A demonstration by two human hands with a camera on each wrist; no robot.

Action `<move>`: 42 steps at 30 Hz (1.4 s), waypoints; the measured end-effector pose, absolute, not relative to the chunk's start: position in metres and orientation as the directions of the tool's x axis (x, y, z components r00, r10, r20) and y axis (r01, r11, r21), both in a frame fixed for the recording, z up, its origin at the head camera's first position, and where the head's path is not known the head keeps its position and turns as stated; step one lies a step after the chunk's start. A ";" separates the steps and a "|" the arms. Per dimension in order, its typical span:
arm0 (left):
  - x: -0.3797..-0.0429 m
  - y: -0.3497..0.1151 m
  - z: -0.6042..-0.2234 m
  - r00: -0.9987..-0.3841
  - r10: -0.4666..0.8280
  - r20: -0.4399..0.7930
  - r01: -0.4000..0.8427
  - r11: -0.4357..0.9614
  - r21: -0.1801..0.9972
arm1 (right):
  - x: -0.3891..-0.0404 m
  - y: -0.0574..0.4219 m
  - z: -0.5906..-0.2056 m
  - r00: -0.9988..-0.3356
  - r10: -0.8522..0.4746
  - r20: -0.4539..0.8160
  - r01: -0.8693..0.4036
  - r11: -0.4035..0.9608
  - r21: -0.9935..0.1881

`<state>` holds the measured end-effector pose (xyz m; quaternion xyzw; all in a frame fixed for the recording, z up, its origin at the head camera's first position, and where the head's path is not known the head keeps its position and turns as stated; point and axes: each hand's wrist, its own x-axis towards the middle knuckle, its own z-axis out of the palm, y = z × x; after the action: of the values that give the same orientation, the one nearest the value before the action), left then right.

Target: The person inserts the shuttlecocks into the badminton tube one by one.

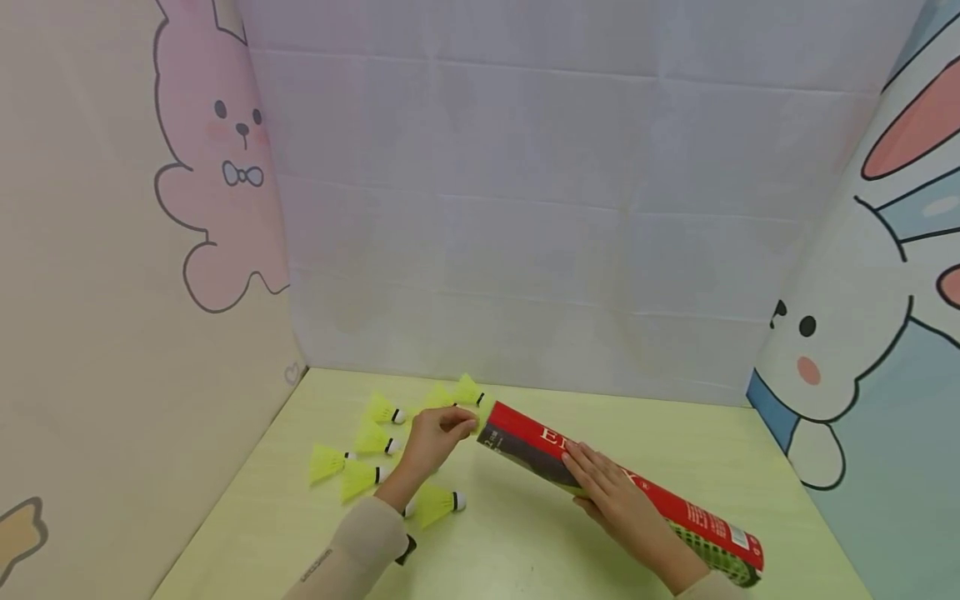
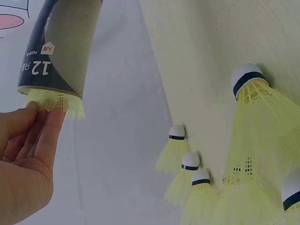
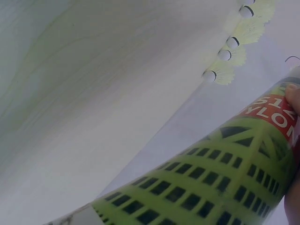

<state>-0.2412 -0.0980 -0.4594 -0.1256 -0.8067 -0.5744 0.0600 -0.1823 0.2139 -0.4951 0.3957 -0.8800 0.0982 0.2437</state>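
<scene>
My left hand (image 1: 433, 440) pinches the skirt edge of a yellow shuttlecock (image 2: 55, 99) at the mouth of a shuttlecock tube (image 1: 675, 510). Only the skirt's rim sticks out in the left wrist view; the rest is hidden inside the tube. Red, black and green printing covers the tube, which lies slantwise with its open end raised toward the left hand. Around its middle, my right hand (image 1: 617, 502) grips the tube, fingers over the top. Loose yellow shuttlecocks with white heads, among them a near one (image 1: 438, 504), lie beside and behind the left forearm.
Several more shuttlecocks (image 1: 326, 462) lie on the left part of the pale yellow table (image 1: 510, 550). A small black object (image 1: 406, 550) shows by the left sleeve. Cloth walls with cartoon rabbits enclose the back (image 1: 480, 208) and both sides.
</scene>
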 end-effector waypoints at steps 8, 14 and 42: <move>-0.243 -0.101 -0.458 -0.962 0.218 0.163 0.226 0.307 0.924 | -0.181 0.211 -0.494 -0.510 -0.658 0.554 -0.772 0.634 0.043; -0.245 -0.103 -0.453 -0.947 0.288 0.142 0.240 0.344 0.908 | -0.179 0.211 -0.496 -0.527 -0.660 0.535 -0.762 0.646 0.048; -0.247 -0.120 -0.470 -0.960 0.272 0.063 0.127 0.223 0.966 | -0.185 0.214 -0.502 -0.493 -0.663 0.563 -0.773 0.631 0.067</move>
<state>-0.2471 -0.1199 -0.4696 -0.1278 -0.7798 -0.6099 -0.0593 -0.1854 0.2137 -0.5019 0.4182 -0.8585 0.0978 0.2804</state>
